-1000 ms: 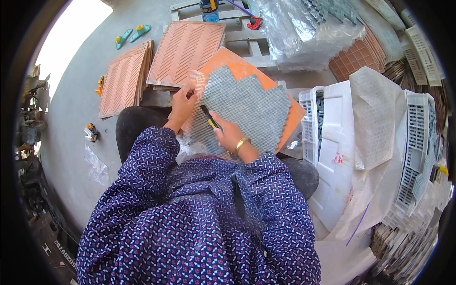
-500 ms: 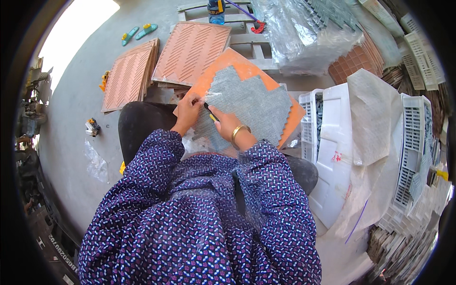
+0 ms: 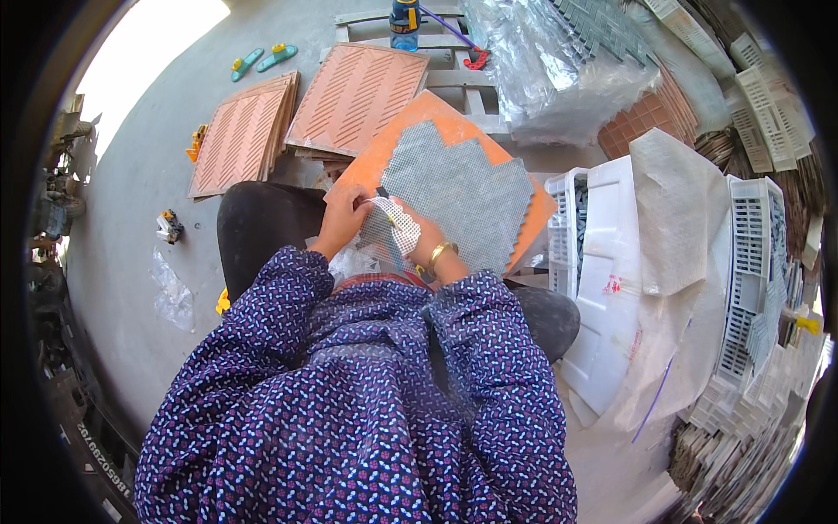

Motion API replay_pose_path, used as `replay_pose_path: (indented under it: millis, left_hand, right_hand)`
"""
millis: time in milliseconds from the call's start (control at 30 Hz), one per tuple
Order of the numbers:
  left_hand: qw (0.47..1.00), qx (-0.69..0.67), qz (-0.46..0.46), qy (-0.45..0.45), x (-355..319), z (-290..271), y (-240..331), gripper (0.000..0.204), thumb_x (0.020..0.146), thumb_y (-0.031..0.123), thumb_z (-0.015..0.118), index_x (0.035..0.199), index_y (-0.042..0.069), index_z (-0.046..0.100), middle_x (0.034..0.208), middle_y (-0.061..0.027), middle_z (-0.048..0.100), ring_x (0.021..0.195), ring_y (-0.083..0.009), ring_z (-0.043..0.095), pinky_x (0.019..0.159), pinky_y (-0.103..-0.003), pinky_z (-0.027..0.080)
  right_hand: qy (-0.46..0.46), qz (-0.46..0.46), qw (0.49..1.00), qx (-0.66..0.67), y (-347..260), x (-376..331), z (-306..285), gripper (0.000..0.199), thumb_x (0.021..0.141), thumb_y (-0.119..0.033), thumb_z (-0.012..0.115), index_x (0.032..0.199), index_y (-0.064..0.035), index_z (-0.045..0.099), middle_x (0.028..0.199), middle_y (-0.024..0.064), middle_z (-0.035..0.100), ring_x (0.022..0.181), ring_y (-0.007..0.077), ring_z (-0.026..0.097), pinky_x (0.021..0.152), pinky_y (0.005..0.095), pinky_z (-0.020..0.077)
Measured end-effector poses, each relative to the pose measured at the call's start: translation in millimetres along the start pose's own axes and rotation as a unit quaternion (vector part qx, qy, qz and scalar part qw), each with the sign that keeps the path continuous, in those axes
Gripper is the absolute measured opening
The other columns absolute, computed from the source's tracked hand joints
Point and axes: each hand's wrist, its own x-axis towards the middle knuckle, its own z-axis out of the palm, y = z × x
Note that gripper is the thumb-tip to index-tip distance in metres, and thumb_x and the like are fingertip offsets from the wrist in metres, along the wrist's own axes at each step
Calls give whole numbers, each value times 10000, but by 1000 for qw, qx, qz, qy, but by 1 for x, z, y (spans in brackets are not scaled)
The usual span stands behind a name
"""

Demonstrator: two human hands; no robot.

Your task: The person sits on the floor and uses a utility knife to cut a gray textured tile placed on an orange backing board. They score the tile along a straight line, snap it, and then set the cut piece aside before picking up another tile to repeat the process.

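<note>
Both hands, left hand [image 3: 345, 223] and right hand [image 3: 410, 240], pinch a mesh flap [image 3: 390, 218] at the mesh sheet [image 3: 454, 196] near edge, trimming barely begun, tool unclear

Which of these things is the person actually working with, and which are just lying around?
In use:
left hand
right hand
grey mesh sheet
orange board under it
small dark tool

Lying about:
ribbed orange boards
white crates
plastic wrap
bottle

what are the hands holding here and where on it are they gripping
Both hands, left hand and right hand, pinch a lifted corner flap of the grey mesh sheet at its near edge. A small dark tool seems to be between them.
</note>
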Motion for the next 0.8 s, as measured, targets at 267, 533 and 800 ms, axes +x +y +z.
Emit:
replay_pose_path:
  millis: [267,533,800]
  left_hand:
    - [998,-1,8,60,14,17,-18,71,670,30,615,708,-15,576,631,-127,551,583,-213,539,552,-295,419]
    - [991,-101,-84,38,16,10,-19,118,711,46,578,779,-49,559,663,-110,554,592,-172,530,550,-287,417]
    - [995,-39,-51,-72,2,9,-8,151,719,98,595,764,-39,552,652,-98,561,580,-175,536,536,-292,419]
  right_hand:
    - [-111,44,991,-56,-13,8,-1,503,794,-98,475,1274,-138,328,889,243,573,780,399,551,736,435,444]
    - [-123,70,990,-16,-10,-23,15,532,800,-95,468,1297,-191,304,786,207,592,644,305,589,631,381,481]
    - [-91,117,987,59,9,6,11,507,783,-120,499,1265,-156,348,938,226,574,824,384,560,762,416,441]
